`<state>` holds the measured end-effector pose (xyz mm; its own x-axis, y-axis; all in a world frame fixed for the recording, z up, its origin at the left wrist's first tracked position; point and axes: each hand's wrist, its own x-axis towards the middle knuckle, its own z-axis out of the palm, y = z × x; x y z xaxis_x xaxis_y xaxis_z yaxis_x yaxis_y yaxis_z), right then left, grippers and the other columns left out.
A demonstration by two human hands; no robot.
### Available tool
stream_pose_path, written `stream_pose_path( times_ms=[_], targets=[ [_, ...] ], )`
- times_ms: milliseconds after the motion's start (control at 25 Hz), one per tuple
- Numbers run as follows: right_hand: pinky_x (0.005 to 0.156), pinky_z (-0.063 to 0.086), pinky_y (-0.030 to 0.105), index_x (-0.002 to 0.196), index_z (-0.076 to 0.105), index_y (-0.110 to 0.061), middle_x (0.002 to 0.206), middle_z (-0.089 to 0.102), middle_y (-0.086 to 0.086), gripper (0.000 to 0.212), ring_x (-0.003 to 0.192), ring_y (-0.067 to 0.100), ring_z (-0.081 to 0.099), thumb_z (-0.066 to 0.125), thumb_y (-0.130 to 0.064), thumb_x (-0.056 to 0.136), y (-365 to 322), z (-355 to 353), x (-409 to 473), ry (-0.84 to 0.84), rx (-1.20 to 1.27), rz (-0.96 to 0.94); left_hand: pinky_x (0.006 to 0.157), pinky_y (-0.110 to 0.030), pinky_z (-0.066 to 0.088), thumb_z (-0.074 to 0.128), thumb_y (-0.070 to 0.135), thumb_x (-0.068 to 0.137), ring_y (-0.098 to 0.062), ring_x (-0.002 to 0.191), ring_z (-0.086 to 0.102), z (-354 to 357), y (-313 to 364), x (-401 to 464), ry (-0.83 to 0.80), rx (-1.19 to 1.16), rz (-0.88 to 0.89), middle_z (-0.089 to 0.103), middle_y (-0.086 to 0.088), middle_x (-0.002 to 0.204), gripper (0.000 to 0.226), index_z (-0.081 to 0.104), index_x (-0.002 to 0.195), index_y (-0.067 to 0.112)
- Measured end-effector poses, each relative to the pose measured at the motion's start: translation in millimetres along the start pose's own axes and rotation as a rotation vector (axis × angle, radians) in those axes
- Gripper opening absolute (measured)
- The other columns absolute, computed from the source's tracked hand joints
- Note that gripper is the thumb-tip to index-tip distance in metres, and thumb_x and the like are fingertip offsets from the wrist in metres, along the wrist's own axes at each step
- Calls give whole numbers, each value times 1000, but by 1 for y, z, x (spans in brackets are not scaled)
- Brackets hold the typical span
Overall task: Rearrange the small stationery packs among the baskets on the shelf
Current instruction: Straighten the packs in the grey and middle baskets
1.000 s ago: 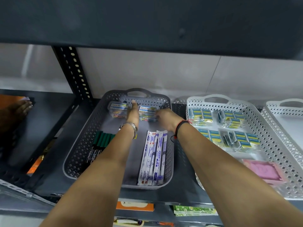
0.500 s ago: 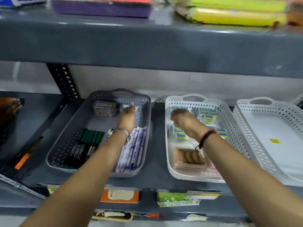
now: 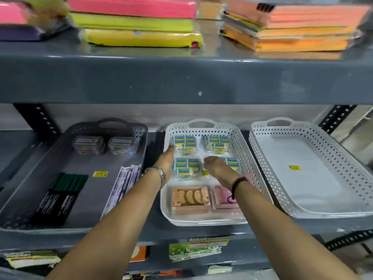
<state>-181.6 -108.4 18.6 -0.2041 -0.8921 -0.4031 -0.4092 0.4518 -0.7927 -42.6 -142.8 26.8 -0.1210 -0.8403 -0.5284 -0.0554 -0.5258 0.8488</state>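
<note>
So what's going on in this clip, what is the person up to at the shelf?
A person is sorting small stationery packs on a shelf holding three baskets. Both hands are in the middle white basket: the left hand at its left edge beside the blue-and-yellow packs, the right hand over the packs in the middle. Whether either grips a pack cannot be told. The grey basket holds two clear packs, markers and pens; the right white basket holds no packs.

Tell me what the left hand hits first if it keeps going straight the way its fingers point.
The left hand points toward the back of the middle white basket. It would most likely meet the back-left blue-and-yellow pack first, which its fingertips look nearly against already; depth is hard to judge here.
</note>
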Motion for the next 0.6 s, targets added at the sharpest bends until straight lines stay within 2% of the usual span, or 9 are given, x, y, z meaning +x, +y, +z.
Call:
stream_pose_path(
  times_ms=[40,80,120,200,280,400,480,520,600],
  targets=[
    [70,39,30,93,58,13,106,55,37,25,76,24,50,36,1,90,1,0,1,-12,32,11,114,-35,20,26,53,94,-25,140,25,1,-3,1,-21,27,-19,23,-15,153,64,32,140,10],
    [68,37,28,102,56,18,93,57,31,28,76,23,47,36,3,91,2,1,-1,-31,65,18,116,-37,16,23,56,93,-24,142,21,3,-5,1,-35,60,-29,21,-12,155,66,28,143,12],
    [61,32,28,92,58,14,78,46,9,25,69,20,40,35,5,90,1,1,-1,-60,83,17,117,-38,13,21,57,93,-23,143,18,4,-6,2,-39,84,-36,19,-11,155,67,26,144,14],
    [53,22,23,67,50,-7,63,36,6,31,57,14,29,32,8,88,-2,3,1,-98,102,31,117,-39,11,18,59,92,-22,143,16,7,-5,2,-24,109,-40,16,-10,156,69,22,145,15],
    [54,26,21,84,57,-7,64,36,3,29,59,14,34,32,7,88,-3,5,4,-90,108,35,117,-38,13,18,59,92,-23,143,17,8,-4,4,-1,99,-37,17,-11,156,69,23,145,14],
    [79,47,33,121,51,11,79,46,5,35,90,21,47,35,3,91,-1,7,5,-101,101,28,116,-38,15,19,58,93,-25,142,20,6,-3,6,15,81,-39,20,-13,155,69,25,144,12],
    [107,38,49,126,41,18,84,42,5,39,103,23,49,34,3,91,0,7,5,-96,80,20,116,-37,16,19,58,93,-24,142,21,6,-5,6,18,78,-31,21,-12,154,69,26,143,12],
    [110,31,53,127,39,19,84,45,13,40,102,23,48,34,4,91,1,7,6,-90,81,17,116,-37,16,19,58,93,-24,141,23,6,-5,6,21,72,-22,23,-12,154,68,28,143,12],
    [110,33,51,127,39,18,91,54,27,40,98,26,49,34,4,91,1,8,7,-80,78,21,115,-36,18,20,57,93,-23,140,26,7,-6,6,16,58,3,27,-13,152,67,31,141,12]
  ],
)
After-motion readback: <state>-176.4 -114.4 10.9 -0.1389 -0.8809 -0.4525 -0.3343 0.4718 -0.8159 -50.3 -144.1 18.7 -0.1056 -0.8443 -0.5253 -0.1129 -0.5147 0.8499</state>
